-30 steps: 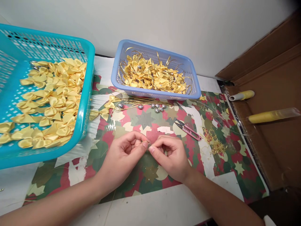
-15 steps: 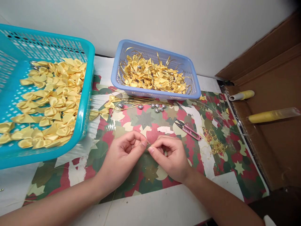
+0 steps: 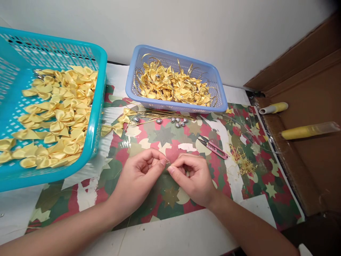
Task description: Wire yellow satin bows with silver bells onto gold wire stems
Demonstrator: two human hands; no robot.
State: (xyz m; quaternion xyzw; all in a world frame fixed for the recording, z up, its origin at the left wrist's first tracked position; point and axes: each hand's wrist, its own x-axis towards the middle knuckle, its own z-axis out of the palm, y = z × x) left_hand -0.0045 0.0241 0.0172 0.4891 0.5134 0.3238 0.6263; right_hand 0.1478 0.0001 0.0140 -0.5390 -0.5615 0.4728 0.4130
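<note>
The left hand (image 3: 145, 174) pinches a thin, shiny thread (image 3: 167, 161) between finger and thumb. The right hand (image 3: 193, 177) is pinched closed just beside it, but I can't tell if it grips the thread too. The tiny bit that shows is between the two hands, touching the left fingertips, so the left hand is nearer. Its long way is too small to tell. Past the right hand lie pink snips (image 3: 215, 148), then silver balls (image 3: 178, 124).

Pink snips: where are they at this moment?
In the head view, the pink snips lie on the patterned sheet, beyond the right hand, just left of the loose gold scraps.
</note>
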